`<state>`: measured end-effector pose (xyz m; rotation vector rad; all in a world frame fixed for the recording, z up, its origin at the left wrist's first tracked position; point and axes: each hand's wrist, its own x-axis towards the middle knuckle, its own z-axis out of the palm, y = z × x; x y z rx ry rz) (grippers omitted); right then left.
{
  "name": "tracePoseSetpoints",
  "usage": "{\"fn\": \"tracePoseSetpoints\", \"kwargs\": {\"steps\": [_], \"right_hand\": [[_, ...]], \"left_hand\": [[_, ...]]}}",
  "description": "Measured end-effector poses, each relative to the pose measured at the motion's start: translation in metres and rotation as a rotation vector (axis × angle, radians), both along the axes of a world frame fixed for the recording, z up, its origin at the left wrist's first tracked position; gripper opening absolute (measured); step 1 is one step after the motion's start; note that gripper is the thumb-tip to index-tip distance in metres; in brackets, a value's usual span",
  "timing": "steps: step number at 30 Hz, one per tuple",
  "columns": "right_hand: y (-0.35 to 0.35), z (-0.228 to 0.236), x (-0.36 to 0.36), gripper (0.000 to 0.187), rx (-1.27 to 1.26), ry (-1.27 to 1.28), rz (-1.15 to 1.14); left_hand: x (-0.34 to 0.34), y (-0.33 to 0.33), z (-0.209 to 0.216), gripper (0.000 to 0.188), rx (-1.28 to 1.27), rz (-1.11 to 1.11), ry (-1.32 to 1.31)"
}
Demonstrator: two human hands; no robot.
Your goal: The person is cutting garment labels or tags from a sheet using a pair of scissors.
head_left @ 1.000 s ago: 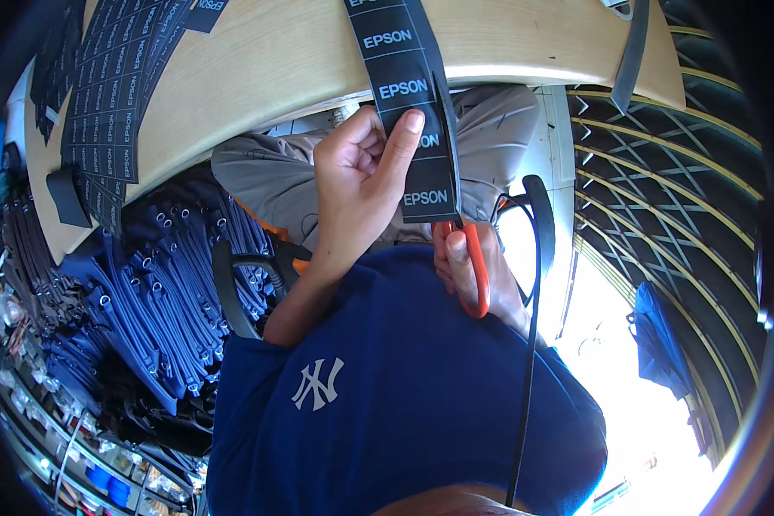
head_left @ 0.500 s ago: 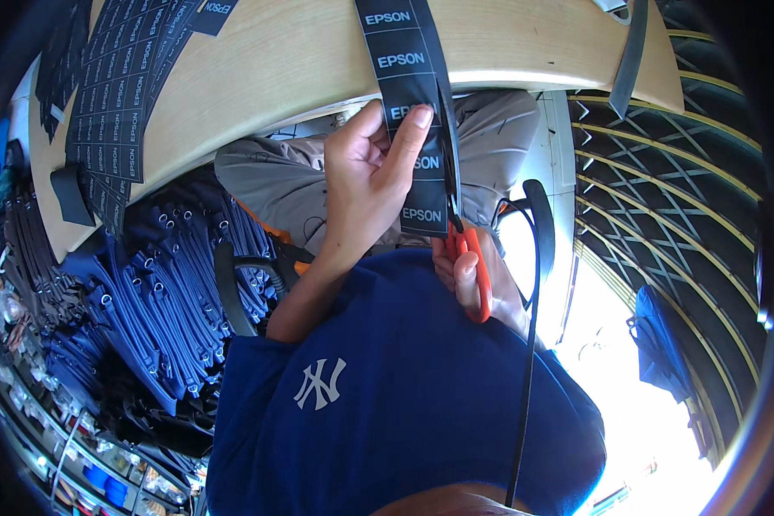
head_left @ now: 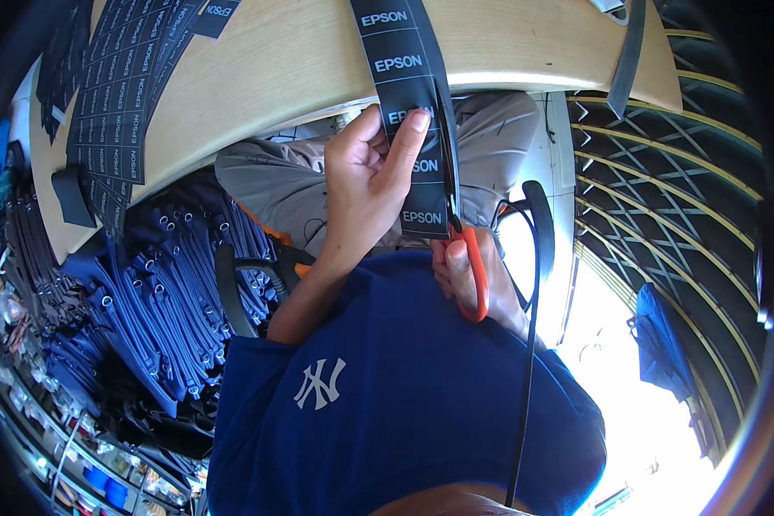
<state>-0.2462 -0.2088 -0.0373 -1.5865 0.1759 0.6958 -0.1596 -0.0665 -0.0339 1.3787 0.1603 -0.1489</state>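
My left hand [head_left: 365, 176] pinches a long black strip of printed labels [head_left: 400, 64] between thumb and fingers. The strip runs down from the table toward my chest, its lower end hanging over my lap. My right hand [head_left: 494, 268] is closed around the orange handles of a pair of scissors [head_left: 480, 288]. Their dark blades point away from me and lie along the strip's right edge, beside my left thumb. A plain black margin borders the printed labels on that side. Part of the blades is hard to tell from the dark margin.
More black printed label sheets [head_left: 103, 129] lie on the left of the wooden table [head_left: 267, 69]. A dark strip [head_left: 628, 64] hangs over its right edge. Blue straps with metal rings [head_left: 163, 301] hang at left. A folding metal gate [head_left: 662, 181] stands at right; a black cord [head_left: 525, 404] crosses my shirt.
The strip has slid slightly down toward me. My right thumb and the orange handles have shifted a little to the left; my left hand keeps nearly the same place.
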Motion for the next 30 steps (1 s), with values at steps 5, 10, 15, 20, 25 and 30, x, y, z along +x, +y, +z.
{"fn": "tracePoseSetpoints", "kwargs": {"steps": [5, 10, 15, 20, 25, 30], "right_hand": [[-0.006, -0.007, -0.005, 0.074, -0.056, -0.136, 0.059], [-0.009, -0.004, -0.006, 0.076, -0.043, -0.139, 0.090], [-0.005, -0.005, -0.003, 0.081, 0.015, -0.214, 0.078], [-0.006, -0.002, -0.002, 0.083, -0.035, -0.111, 0.061], [-0.003, -0.004, -0.002, 0.080, -0.031, -0.131, 0.042], [-0.003, -0.012, -0.007, 0.076, -0.013, -0.104, 0.005]], "left_hand": [[0.005, 0.001, 0.002, 0.012, -0.002, 0.016, -0.026], [0.010, -0.002, -0.004, 0.013, -0.007, 0.035, -0.085], [0.003, -0.002, 0.000, 0.012, 0.072, -0.003, -0.049], [0.001, -0.006, 0.008, 0.012, 0.077, -0.027, -0.016], [-0.001, -0.006, 0.004, 0.012, 0.049, -0.017, -0.015], [-0.001, -0.008, 0.001, 0.012, 0.031, -0.020, -0.006]]}}
